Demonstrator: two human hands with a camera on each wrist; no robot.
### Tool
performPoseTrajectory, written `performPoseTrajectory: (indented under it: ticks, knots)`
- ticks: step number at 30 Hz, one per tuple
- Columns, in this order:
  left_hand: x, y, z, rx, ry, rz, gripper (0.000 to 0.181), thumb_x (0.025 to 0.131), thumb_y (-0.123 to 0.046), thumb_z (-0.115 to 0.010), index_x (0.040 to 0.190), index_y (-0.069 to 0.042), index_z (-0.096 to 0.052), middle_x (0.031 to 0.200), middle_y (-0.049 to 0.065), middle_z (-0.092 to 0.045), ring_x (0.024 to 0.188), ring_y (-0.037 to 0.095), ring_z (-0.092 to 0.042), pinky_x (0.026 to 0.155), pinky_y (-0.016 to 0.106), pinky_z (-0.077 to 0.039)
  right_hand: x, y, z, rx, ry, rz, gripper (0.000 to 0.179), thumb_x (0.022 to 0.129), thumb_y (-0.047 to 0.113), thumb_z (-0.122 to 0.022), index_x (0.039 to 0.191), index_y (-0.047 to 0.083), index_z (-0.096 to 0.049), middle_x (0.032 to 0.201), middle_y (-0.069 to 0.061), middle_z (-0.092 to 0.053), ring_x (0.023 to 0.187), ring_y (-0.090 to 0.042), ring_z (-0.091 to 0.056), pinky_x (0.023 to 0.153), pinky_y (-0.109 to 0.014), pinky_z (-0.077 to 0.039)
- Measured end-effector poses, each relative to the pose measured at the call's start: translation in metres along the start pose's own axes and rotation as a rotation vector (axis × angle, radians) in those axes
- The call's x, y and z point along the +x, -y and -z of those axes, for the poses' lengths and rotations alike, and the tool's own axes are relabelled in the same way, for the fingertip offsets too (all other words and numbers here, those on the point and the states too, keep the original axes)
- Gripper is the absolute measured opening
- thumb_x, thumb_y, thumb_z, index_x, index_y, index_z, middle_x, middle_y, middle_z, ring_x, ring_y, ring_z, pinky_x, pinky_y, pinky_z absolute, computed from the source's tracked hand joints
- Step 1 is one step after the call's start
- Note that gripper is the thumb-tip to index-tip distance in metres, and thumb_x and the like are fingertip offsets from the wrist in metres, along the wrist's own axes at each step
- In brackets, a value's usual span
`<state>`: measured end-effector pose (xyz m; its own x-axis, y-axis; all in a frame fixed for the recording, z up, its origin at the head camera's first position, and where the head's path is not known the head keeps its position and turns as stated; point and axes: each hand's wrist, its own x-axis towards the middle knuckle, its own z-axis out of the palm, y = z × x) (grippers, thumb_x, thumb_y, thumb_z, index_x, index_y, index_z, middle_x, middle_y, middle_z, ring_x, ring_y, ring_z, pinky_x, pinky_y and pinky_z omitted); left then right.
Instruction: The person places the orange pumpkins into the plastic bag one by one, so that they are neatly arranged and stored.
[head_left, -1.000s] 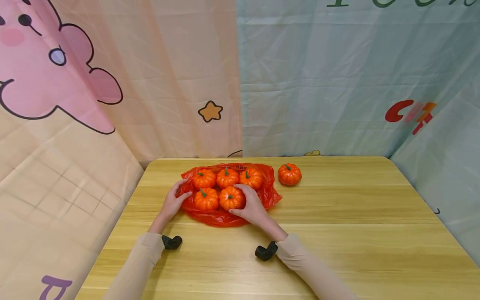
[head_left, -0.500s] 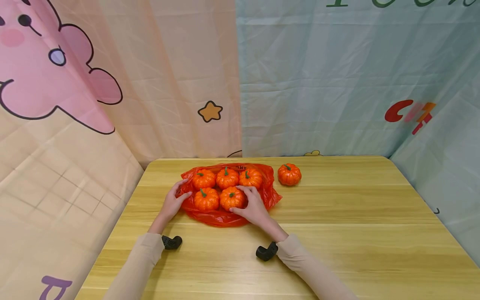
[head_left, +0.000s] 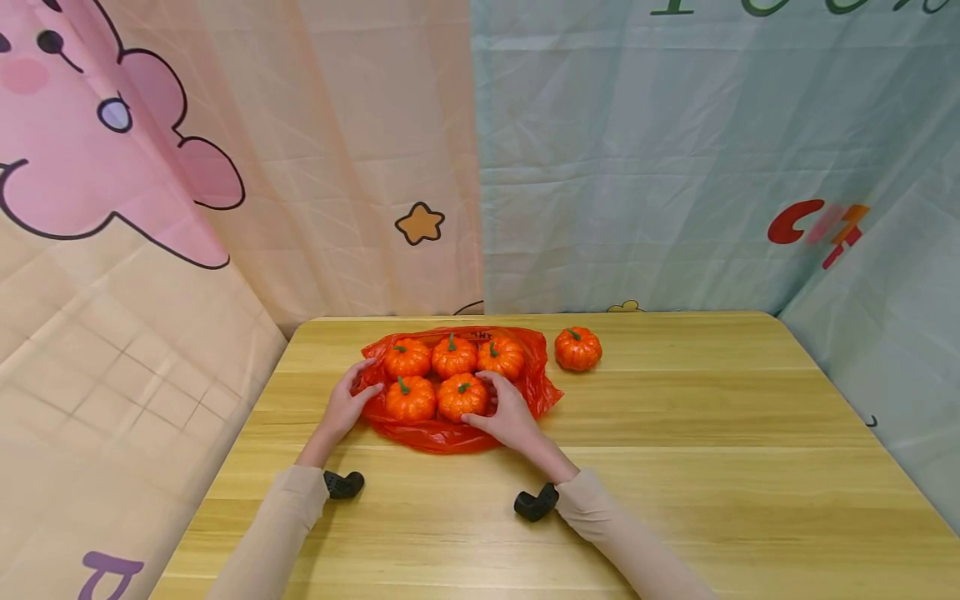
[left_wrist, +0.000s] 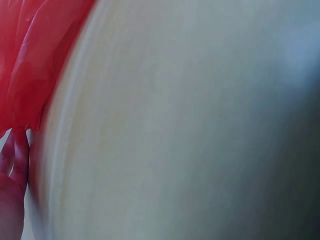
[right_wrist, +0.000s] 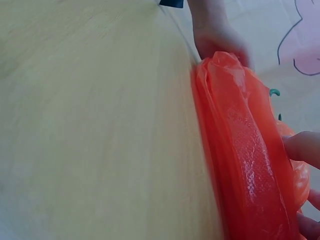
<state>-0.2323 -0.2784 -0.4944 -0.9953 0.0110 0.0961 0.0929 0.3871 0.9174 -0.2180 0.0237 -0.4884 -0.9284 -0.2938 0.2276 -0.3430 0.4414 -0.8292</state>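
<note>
A red plastic bag (head_left: 438, 440) lies spread on the table with several small orange pumpkins in it, two in the front row. My left hand (head_left: 348, 404) holds the bag's left edge, thumb inside; the left wrist view shows its fingertips at the red plastic (left_wrist: 35, 65). My right hand (head_left: 510, 414) is at the right side of the front-right pumpkin (head_left: 459, 397), fingers loosely spread and thumb tip at its lower edge. The right wrist view shows the bag's front fold (right_wrist: 245, 160) hiding most of the pumpkins.
Another orange pumpkin (head_left: 578, 349) with a green stem stands on the wooden table (head_left: 675, 450), right of the bag and near the back edge. Printed curtains (head_left: 360, 167) hang behind and beside the table. A black wrist device (head_left: 536, 503) sits at each cuff.
The front-right pumpkin has tipped slightly, its stem now higher and more to the right. My right hand has loosened and shifted a little to the right. The left hand stays put.
</note>
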Motion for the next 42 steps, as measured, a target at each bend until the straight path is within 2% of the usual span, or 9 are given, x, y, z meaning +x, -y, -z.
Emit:
performPoseTrajectory:
  ticks: [5,10,15,18,24,31,36,42]
  knots:
    - [0.0,0.0,-0.001,0.005,-0.005,-0.011,0.052,0.096,-0.015,-0.056,0.144,-0.004,-0.037,0.151,0.019,-0.036,0.14,0.036,-0.03,0.116,0.053,-0.022,0.0,0.0,0.002,0.011,0.015,0.01,0.064,0.076,0.02,-0.081,0.131,0.006,-0.052,0.128,-0.013,-0.054,0.112,-0.026,-0.055,0.095,-0.041,-0.049]
    - [0.001,0.001,-0.001,-0.009,-0.005,0.018,0.052,0.097,-0.014,-0.056,0.144,-0.005,-0.037,0.151,0.019,-0.035,0.141,0.035,-0.029,0.117,0.052,-0.021,0.0,0.0,0.004,-0.023,0.029,0.021,0.061,0.078,0.022,-0.079,0.132,0.01,-0.053,0.125,-0.012,-0.052,0.108,-0.024,-0.054,0.093,-0.039,-0.048]
    - [0.001,-0.001,0.0,-0.023,0.0,0.03,0.053,0.097,-0.011,-0.054,0.145,0.0,-0.034,0.151,0.023,-0.032,0.14,0.038,-0.028,0.117,0.054,-0.019,-0.002,0.001,0.009,-0.039,0.053,0.033,0.059,0.081,0.024,-0.076,0.133,0.01,-0.053,0.129,-0.011,-0.055,0.112,-0.026,-0.055,0.097,-0.043,-0.047]
    - [0.001,-0.002,0.0,-0.017,-0.001,0.031,0.053,0.097,-0.012,-0.055,0.145,-0.001,-0.035,0.152,0.022,-0.032,0.141,0.037,-0.028,0.117,0.053,-0.019,-0.003,0.002,0.013,-0.052,0.048,0.04,0.058,0.082,0.024,-0.076,0.133,0.01,-0.053,0.13,-0.01,-0.056,0.114,-0.027,-0.055,0.099,-0.043,-0.047]
    - [0.0,-0.001,-0.002,-0.003,-0.017,0.004,0.053,0.096,-0.016,-0.057,0.144,-0.005,-0.037,0.151,0.019,-0.035,0.141,0.035,-0.029,0.117,0.052,-0.021,-0.006,-0.002,0.022,-0.029,-0.009,0.097,0.061,0.081,0.016,-0.077,0.134,0.004,-0.049,0.126,-0.015,-0.057,0.116,-0.029,-0.055,0.1,-0.043,-0.046]
    - [0.0,0.002,-0.002,-0.035,-0.014,0.005,0.054,0.096,-0.015,-0.057,0.144,-0.004,-0.037,0.151,0.018,-0.035,0.142,0.034,-0.029,0.117,0.05,-0.022,-0.015,-0.005,0.04,-0.018,-0.13,0.184,0.06,0.077,0.005,-0.079,0.13,0.002,-0.051,0.12,-0.018,-0.059,0.111,-0.032,-0.057,0.094,-0.048,-0.049]
    - [-0.001,0.001,-0.003,-0.039,-0.01,0.009,0.054,0.096,-0.016,-0.058,0.145,-0.005,-0.037,0.152,0.018,-0.035,0.142,0.033,-0.029,0.117,0.049,-0.022,-0.022,-0.013,0.059,-0.023,-0.188,0.194,0.059,0.077,0.003,-0.078,0.13,0.002,-0.051,0.12,-0.019,-0.059,0.108,-0.032,-0.058,0.09,-0.049,-0.051]
    - [-0.001,0.0,-0.002,-0.035,-0.019,0.012,0.053,0.096,-0.014,-0.058,0.144,-0.004,-0.037,0.151,0.018,-0.035,0.141,0.033,-0.029,0.117,0.05,-0.021,-0.031,-0.024,0.079,-0.086,-0.257,0.191,0.059,0.076,0.002,-0.078,0.129,0.002,-0.051,0.119,-0.016,-0.06,0.104,-0.029,-0.058,0.085,-0.043,-0.053]
